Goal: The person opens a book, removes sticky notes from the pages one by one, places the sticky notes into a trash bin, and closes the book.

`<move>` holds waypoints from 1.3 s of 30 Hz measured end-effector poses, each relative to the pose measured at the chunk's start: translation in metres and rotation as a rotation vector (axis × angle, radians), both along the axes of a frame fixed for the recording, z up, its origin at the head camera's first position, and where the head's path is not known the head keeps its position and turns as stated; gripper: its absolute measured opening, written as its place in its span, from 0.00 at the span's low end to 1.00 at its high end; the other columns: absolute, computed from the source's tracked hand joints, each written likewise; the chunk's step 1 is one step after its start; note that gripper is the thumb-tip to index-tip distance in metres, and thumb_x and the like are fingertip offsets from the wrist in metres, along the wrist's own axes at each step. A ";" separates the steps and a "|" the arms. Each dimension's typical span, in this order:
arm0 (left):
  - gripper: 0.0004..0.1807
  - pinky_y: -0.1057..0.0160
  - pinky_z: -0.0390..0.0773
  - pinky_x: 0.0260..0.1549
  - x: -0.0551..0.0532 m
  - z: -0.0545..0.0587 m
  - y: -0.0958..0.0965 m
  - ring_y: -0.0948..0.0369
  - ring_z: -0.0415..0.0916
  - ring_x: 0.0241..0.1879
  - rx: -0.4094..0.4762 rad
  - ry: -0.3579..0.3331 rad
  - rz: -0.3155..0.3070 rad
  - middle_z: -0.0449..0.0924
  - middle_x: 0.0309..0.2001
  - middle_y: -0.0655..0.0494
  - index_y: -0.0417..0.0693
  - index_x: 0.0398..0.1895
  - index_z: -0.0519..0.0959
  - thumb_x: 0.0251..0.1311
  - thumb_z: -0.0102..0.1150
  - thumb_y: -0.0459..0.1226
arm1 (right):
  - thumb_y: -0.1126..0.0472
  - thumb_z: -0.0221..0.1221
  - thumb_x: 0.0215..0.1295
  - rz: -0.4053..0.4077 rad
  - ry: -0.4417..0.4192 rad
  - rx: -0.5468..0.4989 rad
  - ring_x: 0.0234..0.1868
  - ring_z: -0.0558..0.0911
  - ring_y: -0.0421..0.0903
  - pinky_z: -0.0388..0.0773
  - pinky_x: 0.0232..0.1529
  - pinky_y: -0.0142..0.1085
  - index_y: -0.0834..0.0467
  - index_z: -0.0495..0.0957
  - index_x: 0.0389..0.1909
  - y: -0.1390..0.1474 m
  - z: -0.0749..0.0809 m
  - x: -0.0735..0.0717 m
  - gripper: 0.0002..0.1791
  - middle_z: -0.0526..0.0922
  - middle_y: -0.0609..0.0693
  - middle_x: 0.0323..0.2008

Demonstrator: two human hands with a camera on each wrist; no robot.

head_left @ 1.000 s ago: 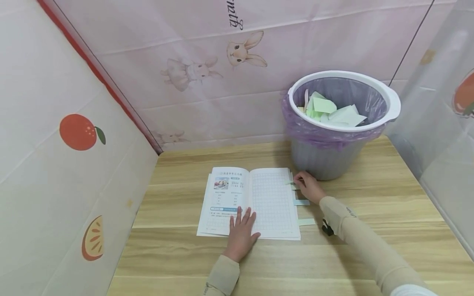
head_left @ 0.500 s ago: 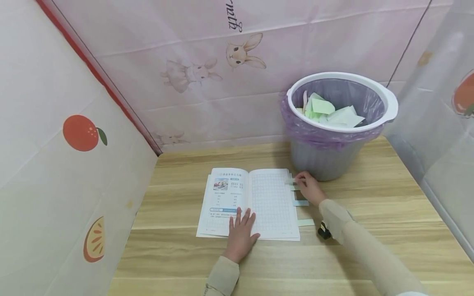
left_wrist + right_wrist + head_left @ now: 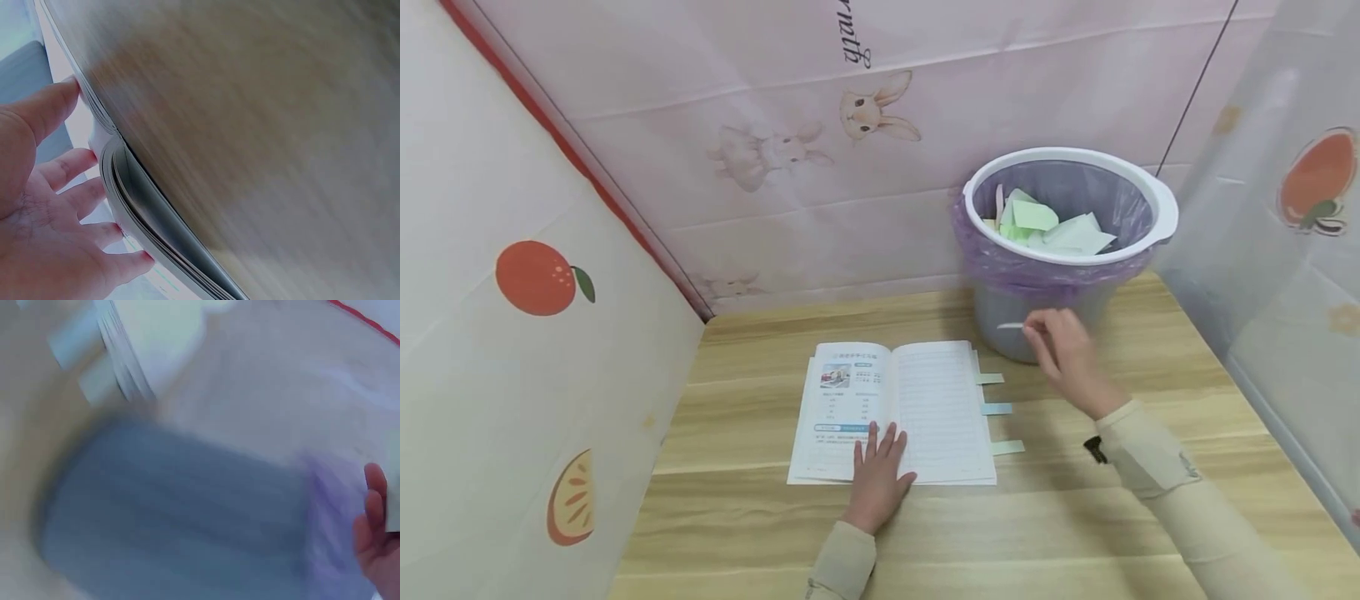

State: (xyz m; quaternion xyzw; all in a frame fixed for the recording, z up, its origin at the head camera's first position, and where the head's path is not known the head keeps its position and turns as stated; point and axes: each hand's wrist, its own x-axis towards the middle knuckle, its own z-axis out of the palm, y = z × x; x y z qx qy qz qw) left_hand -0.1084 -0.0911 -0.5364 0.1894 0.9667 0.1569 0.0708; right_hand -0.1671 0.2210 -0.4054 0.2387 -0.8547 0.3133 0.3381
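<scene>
An open workbook [image 3: 934, 417] lies on the table, a printed page on the left and a grid page on the right. Across the bottom of its pages, near the fold, my left hand [image 3: 877, 483] rests with fingers spread; the left wrist view shows its fingertips [image 3: 69, 84] on the pages. Three sticky tabs stick out from the right edge: a green tab [image 3: 991, 378], a blue tab [image 3: 997, 408] and a lower green tab [image 3: 1009, 447]. My right hand [image 3: 1071, 362] pinches a pale sticky tab [image 3: 1011, 326], raised in front of the bin's lower wall.
A grey waste bin [image 3: 996, 321] with a white rim and purple liner [image 3: 1000, 271] stands at the back right of the wooden table [image 3: 730, 533]. Inside it lie several green and white paper pieces [image 3: 1033, 217]. Printed curtains [image 3: 775, 225] border the table's back and sides.
My right hand has lifted away from the workbook's upper right edge, carrying the pale tab up and right toward the bin. The left hand stays on the pages. The head view has shifted slightly.
</scene>
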 end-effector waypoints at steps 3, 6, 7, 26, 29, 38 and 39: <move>0.35 0.36 0.47 0.67 -0.001 -0.002 -0.001 0.41 0.43 0.73 0.019 -0.001 0.001 0.59 0.72 0.45 0.44 0.68 0.67 0.60 0.62 0.47 | 0.62 0.50 0.70 -0.075 0.258 0.121 0.32 0.74 0.60 0.68 0.32 0.49 0.69 0.74 0.36 0.009 0.034 -0.005 0.12 0.78 0.61 0.31; 0.34 0.35 0.47 0.67 -0.001 -0.003 -0.001 0.41 0.43 0.73 0.021 -0.001 0.000 0.59 0.71 0.45 0.43 0.68 0.67 0.60 0.62 0.46 | 0.65 0.53 0.66 -0.155 0.359 0.171 0.35 0.75 0.64 0.68 0.34 0.54 0.68 0.73 0.36 0.019 0.061 -0.011 0.08 0.78 0.63 0.34; 0.34 0.35 0.47 0.67 -0.001 -0.003 0.000 0.41 0.43 0.73 0.024 0.001 0.000 0.59 0.71 0.44 0.43 0.68 0.67 0.60 0.62 0.46 | 0.66 0.54 0.65 -0.181 0.374 0.172 0.36 0.75 0.64 0.67 0.34 0.55 0.68 0.73 0.36 0.023 0.068 -0.014 0.06 0.78 0.63 0.34; 0.34 0.35 0.47 0.67 -0.002 -0.004 0.000 0.40 0.44 0.73 0.023 0.004 -0.008 0.60 0.71 0.44 0.42 0.68 0.67 0.60 0.62 0.46 | 0.60 0.56 0.68 -0.396 -0.172 0.382 0.43 0.74 0.67 0.65 0.49 0.60 0.67 0.74 0.43 0.051 0.113 -0.055 0.12 0.79 0.68 0.39; 0.34 0.35 0.48 0.66 -0.002 -0.004 0.001 0.40 0.45 0.73 0.014 0.011 -0.015 0.60 0.71 0.44 0.43 0.68 0.67 0.60 0.62 0.46 | 0.59 0.58 0.67 -0.388 -0.131 0.376 0.44 0.74 0.67 0.66 0.47 0.60 0.67 0.75 0.43 0.050 0.112 -0.050 0.13 0.79 0.67 0.40; 0.34 0.35 0.49 0.66 -0.001 -0.004 0.001 0.40 0.46 0.72 0.009 0.043 -0.005 0.61 0.70 0.44 0.43 0.67 0.68 0.59 0.63 0.46 | 0.62 0.58 0.65 -0.117 0.291 0.274 0.38 0.78 0.63 0.74 0.40 0.55 0.68 0.79 0.37 0.008 0.114 0.000 0.11 0.81 0.63 0.36; 0.34 0.35 0.49 0.66 -0.002 -0.004 0.001 0.40 0.46 0.72 0.009 0.044 -0.007 0.61 0.70 0.44 0.43 0.67 0.68 0.59 0.63 0.46 | 0.61 0.56 0.67 -0.077 0.301 0.243 0.38 0.79 0.62 0.75 0.41 0.54 0.68 0.79 0.37 0.002 0.111 0.006 0.12 0.82 0.63 0.36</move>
